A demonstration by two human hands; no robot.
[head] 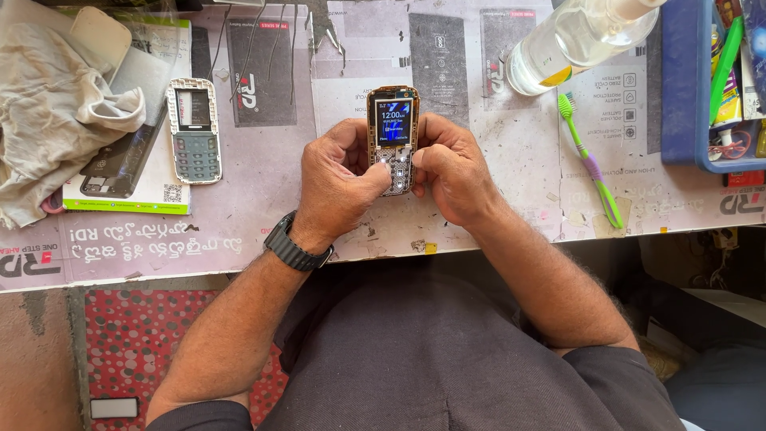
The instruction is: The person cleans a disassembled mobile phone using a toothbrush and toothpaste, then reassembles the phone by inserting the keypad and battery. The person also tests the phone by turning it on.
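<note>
From the head camera, looking straight down: both hands meet over the middle of the surface [495, 144], cradling a small bare phone [393, 137] with its casing off and its screen lit. The left hand [339, 187] and the right hand [451, 179] clasp its lower half from either side, fingers [381, 172] curled onto the exposed keypad, both thumbs pressing there. The phone's long axis runs straight away from the person, screen end farthest. Neither hand is nearer; it sits squarely between them. Off to the left lies a white keypad frame [194, 132] beside a rag [56, 120]; to the right, a green toothbrush [590, 160] and a clear bottle [578, 40].
</note>
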